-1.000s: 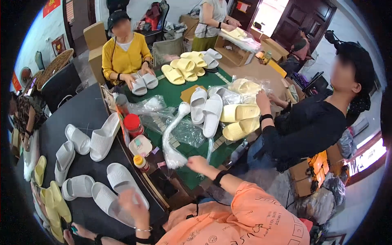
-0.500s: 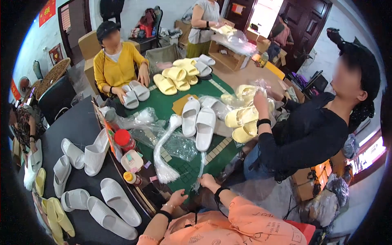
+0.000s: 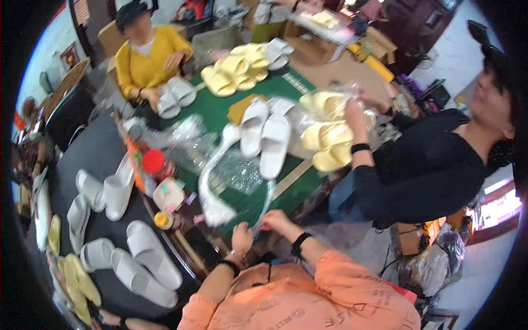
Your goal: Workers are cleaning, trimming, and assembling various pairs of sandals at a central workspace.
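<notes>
Nearest the camera, both hands are seen close together at the near edge of the green tabletop point(image 3: 220, 113), above orange sleeves. The left hand point(image 3: 241, 237) is half curled, and whether anything is pinched in its grip cannot be told. The right hand point(image 3: 275, 220) is closed lightly on the lower end of a clear plastic bag point(image 3: 265, 202), a thin strip that runs up and away from the fingers over the green surface. Just left of the hands a bunched white plastic bundle point(image 3: 212, 184) is laid, its fat end near the left hand and apart from it. Further left, on a dark surface, several white slippers point(image 3: 146, 256) are spread. Beyond the bag a pair of white slippers point(image 3: 264, 137) is set on the green. At the right, yellow slippers point(image 3: 330, 135) are held by a person in black. At the far side, a person in yellow is seated with white slippers point(image 3: 175, 94) under the hands.
</notes>
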